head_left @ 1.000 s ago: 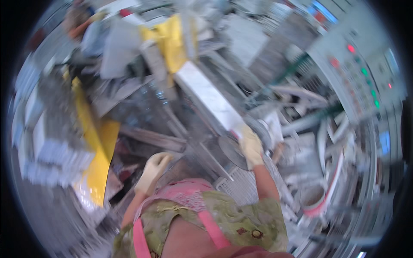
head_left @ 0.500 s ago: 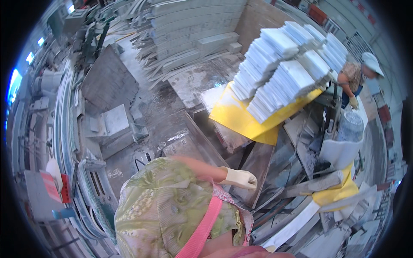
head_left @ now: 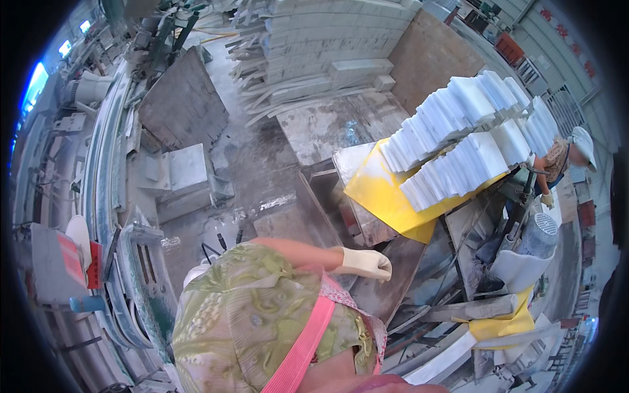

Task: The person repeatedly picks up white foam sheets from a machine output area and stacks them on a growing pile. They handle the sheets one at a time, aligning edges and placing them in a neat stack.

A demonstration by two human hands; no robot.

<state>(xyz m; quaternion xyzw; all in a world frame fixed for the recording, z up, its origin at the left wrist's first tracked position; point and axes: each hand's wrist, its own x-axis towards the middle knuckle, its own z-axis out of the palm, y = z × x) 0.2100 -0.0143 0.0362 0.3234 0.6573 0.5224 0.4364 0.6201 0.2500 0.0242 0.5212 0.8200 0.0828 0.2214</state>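
Note:
My left hand (head_left: 369, 264), in a cream-white glove, hangs in front of my body with the fingers curled in. Nothing shows in its grasp, and it touches nothing that I can see. Below and beside it is a dark brown board (head_left: 401, 262) leaning in a frame. A yellow sheet (head_left: 373, 190) lies just beyond, under a stack of white stone slabs (head_left: 452, 171) set on edge in rows. My right hand is out of view.
A co-worker (head_left: 557, 164) in a white hat bends at the far right, beside a grey cylindrical basket (head_left: 538, 232). Stone offcuts and a yellow cloth (head_left: 508, 324) lie at the lower right. Long metal rails (head_left: 105, 177) run along the left. A stone block (head_left: 187, 171) stands on the wet floor.
The view has turned, so the slab stack and the co-worker sit lower and further right. My left hand stays curled in nearly the same place.

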